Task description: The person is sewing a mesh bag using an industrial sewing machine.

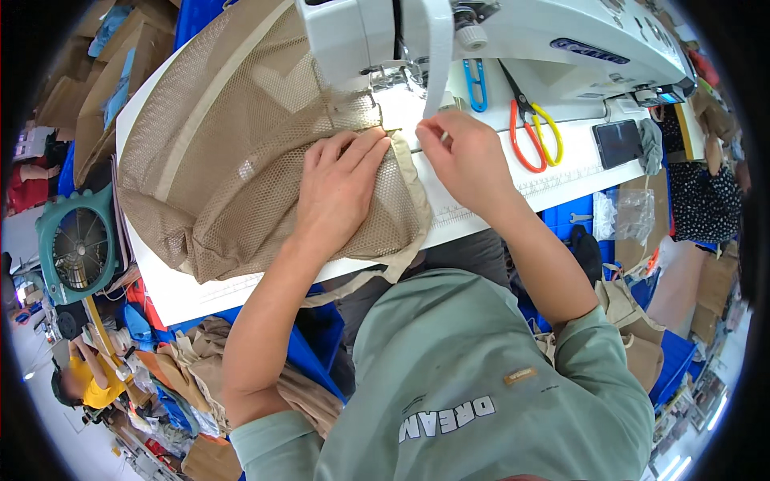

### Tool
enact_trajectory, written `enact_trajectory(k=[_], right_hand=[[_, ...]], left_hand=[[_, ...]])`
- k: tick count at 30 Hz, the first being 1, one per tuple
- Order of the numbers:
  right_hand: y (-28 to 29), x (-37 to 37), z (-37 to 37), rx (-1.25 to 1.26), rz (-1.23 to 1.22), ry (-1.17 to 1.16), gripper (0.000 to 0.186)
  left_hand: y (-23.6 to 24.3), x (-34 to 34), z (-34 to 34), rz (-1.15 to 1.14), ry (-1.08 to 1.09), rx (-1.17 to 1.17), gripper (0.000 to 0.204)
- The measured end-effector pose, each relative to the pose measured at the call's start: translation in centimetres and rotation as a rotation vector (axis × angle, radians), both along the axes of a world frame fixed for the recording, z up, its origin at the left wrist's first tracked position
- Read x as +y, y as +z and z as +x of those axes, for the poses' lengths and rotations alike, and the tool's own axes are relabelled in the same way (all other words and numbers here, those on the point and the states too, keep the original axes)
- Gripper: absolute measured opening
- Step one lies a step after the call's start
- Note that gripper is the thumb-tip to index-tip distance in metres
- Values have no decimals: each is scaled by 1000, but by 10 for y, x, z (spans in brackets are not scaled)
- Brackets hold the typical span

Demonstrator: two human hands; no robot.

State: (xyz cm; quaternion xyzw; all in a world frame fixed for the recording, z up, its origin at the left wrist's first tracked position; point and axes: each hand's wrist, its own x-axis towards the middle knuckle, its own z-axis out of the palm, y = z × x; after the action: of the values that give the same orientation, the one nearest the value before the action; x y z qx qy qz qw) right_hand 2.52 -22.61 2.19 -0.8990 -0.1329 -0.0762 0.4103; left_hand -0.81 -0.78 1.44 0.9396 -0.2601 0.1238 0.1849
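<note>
A piece of tan mesh fabric [257, 152] with a plain beige binding strip [411, 180] along its edge lies bunched on the white table, under the head of a white sewing machine [521, 28]. My left hand [341, 188] rests flat on the mesh, fingertips just in front of the lit presser foot [393, 78]. Beside the foot, to the right, my right hand [469, 160] is raised in a pinch close to a white curved part of the machine. Whatever sits between its thumb and forefinger is too small to make out. The binding's tail hangs over the table's front edge.
Right of my right hand lie blue thread snips [476, 86] and scissors [524, 111] with red and yellow handles. A dark phone [616, 144] and grey cloth [650, 147] are farther right. A green fan [78, 247] stands at left; a person in yellow [103, 385] is beyond.
</note>
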Motion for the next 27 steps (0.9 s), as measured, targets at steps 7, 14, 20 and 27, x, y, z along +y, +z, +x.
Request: enact_trajectory(k=[7, 14, 20, 27], right_hand=[[-9, 33, 17, 34, -138, 1, 22], [-3, 44, 23, -44, -276, 2, 32], [1, 50, 22, -21, -360, -28, 30], [9, 53, 22, 187, -246, -130, 32]], left_hand=[[-4, 7, 1, -61, -31, 28, 45], [-5, 12, -1, -59, -24, 38, 48], [-8, 16, -2, -145, -29, 44, 33], [-10, 21, -3, -193, -43, 38, 29]])
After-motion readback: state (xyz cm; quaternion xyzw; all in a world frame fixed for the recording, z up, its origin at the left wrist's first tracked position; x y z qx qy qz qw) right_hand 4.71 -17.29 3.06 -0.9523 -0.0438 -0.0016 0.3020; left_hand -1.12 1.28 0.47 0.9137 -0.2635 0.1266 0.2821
